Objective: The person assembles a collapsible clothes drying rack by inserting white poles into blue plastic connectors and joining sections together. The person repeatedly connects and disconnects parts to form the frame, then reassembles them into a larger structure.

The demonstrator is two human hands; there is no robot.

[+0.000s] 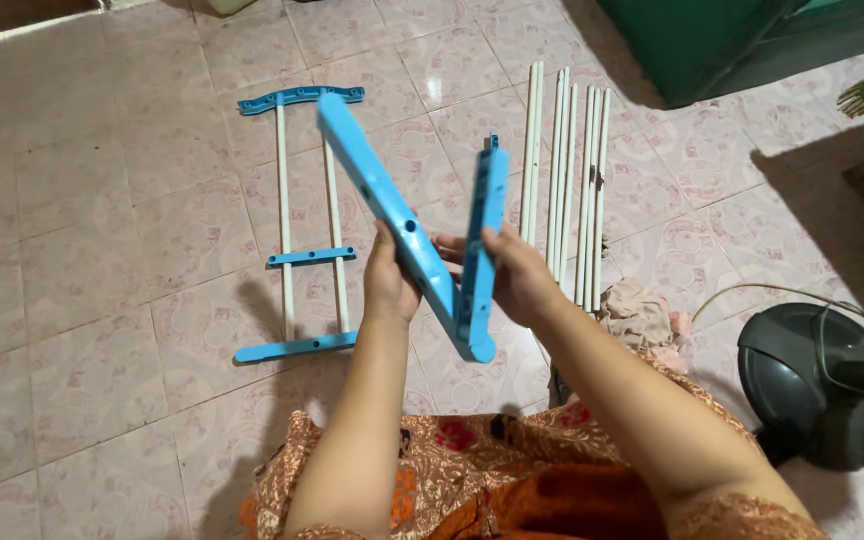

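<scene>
A: Blue plastic, both of them: two long flat bars held up over the pink tiled floor (82, 300), meeting at their lower ends in a V. The left bar (377, 195) leans away up to the left; the right bar (485, 225) stands nearly upright.

B: And the hands?

A: The left hand (390, 285) is closed round the left bar about two thirds of the way down, fingers wrapped behind it. The right hand (517, 278) is clamped on the right bar at the same height, thumb across its near edge. Neither grip is loose; both are shut tight on the plastic.

B: How would you handle this well?

A: My judgement: keep the joined bottom ends lined up and steady, and hold close to that joint, as both hands do, so the long free ends don't twist the corner. The small holes on the left bar's face should stay turned where they can be seen.

B: What lies around?

A: On the floor to the left, an assembled frame section (302, 225) of white rods and blue crosspieces. To the right, a bundle of loose white rods (564, 180), a crumpled cloth (642, 315), and a dark fan base (817, 385).
</scene>
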